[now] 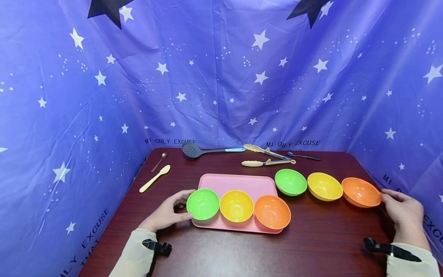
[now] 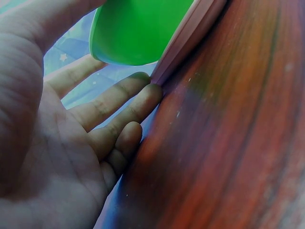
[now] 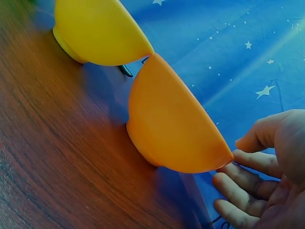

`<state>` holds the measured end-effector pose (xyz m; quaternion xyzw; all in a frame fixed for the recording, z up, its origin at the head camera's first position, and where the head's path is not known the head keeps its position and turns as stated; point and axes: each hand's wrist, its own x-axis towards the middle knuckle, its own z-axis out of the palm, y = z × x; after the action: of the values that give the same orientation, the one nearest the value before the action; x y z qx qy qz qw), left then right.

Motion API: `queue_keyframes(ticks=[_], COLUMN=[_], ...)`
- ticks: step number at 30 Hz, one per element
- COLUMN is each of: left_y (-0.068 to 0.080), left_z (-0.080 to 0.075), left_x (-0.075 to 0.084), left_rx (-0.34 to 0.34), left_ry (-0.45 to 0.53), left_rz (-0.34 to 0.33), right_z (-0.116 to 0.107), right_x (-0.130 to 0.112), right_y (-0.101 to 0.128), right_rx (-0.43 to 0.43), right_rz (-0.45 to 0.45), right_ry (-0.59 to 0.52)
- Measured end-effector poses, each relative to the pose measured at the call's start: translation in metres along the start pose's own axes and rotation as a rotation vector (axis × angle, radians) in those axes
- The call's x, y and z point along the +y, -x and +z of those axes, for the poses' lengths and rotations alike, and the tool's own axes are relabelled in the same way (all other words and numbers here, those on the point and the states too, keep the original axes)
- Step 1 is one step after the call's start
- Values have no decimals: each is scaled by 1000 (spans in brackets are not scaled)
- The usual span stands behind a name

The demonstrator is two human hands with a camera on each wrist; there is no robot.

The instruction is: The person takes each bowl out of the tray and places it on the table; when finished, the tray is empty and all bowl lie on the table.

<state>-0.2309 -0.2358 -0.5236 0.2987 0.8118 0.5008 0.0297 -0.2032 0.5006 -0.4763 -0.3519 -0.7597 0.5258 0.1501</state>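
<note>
My left hand (image 1: pixel 169 209) is at the left side of a green bowl (image 1: pixel 203 204), thumb and forefinger touching it, other fingers extended by the tray's edge. That bowl stands with a yellow bowl (image 1: pixel 237 206) and an orange bowl (image 1: pixel 272 212) in a row on a pink tray (image 1: pixel 238 180). At the far right, my right hand (image 1: pixel 404 211) touches the rim of a second orange bowl (image 3: pixel 174 124) with loosely extended fingers. A second yellow bowl (image 1: pixel 324 187) and a second green bowl (image 1: pixel 290 182) continue that row on the table.
Along the back of the table (image 1: pixel 221 254) lie a grey slotted skimmer (image 1: pixel 192 150), tongs (image 1: pixel 270 157) and a dark-handled spoon (image 1: pixel 304 156). A cream spoon (image 1: pixel 155 179) and a small gold-coloured spoon (image 1: pixel 159 162) are at the left. Star-patterned blue cloth (image 1: pixel 221 77) surrounds the table.
</note>
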Motion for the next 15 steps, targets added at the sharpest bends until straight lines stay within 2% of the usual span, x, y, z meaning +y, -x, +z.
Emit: queue_keyframes(ticks=[8,11,15], left_y=[0,0,0], left_z=[0,0,0], left_x=[1,0,-1], left_rx=[3,1,1], left_ry=[4,-11,-22], left_rz=[-15,-25,-28], right_z=[4,7,13], right_x=[-10,-16,-27], right_y=[6,11,21], right_rx=[147,156,109], right_rz=[28,10,-63], right_ry=[-133,-189,-381])
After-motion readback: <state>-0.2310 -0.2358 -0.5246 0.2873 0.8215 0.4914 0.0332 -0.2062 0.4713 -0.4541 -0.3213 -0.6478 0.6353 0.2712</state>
